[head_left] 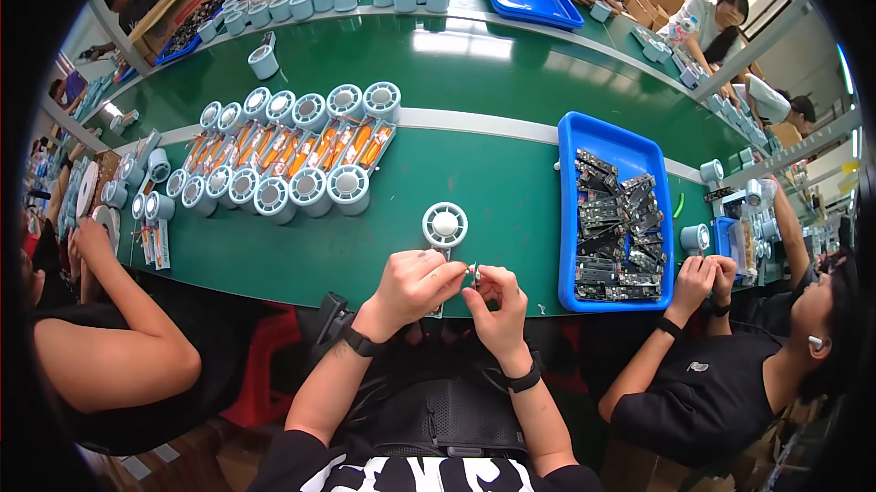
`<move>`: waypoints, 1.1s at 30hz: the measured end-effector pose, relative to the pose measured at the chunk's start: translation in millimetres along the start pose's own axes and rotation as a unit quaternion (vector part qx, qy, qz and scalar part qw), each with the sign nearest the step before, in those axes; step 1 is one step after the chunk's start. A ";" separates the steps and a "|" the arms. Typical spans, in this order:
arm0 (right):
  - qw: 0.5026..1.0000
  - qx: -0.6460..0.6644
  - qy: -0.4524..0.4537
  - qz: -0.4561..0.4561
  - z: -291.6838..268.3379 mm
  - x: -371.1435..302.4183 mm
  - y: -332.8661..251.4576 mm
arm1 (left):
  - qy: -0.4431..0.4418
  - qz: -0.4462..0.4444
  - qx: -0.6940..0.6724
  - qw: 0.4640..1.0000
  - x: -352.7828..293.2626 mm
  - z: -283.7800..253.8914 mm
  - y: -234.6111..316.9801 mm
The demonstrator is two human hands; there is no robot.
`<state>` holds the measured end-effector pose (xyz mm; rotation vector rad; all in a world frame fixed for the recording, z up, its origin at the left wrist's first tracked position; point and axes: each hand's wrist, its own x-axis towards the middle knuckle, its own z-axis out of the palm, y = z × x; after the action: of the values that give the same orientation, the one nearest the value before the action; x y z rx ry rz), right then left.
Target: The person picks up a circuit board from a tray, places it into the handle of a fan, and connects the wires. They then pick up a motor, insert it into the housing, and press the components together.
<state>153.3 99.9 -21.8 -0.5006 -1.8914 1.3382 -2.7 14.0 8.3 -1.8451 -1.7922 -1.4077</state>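
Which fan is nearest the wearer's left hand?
The lone fan between the fan rows and blue tray, just beyond the left hand; others sit farther off.

At the lower edge, a black shirt [294,455] with bold white shapes; above it, black mesh [465,410] with a zip [432,417]. Black bands [363,340] circle both wrists; dark markings dot the left forearm [333,378].

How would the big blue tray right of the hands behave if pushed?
The tray should slide rather than tip, being broad and low. Its raised sides probably keep the loose dark boards in, though the jumbled heap may shift.
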 end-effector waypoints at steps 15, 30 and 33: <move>0.999 -0.029 -0.025 0.005 -4.7 -0.5 -0.5 | -0.065 -0.005 0.033 0.997 -2.7 -6.6 1.4; 0.998 -0.014 -0.023 0.054 -5.0 0.8 -6.3 | -0.084 -0.054 0.054 0.994 -1.8 -6.6 9.8; 0.997 -0.016 -0.027 0.066 -6.0 2.4 -8.4 | -0.090 -0.053 0.054 0.993 -1.4 -6.6 9.9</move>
<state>157.1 102.1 -12.2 -0.6203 -1.9553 1.4217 2.9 6.0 15.2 -1.8989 -2.0367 -1.1833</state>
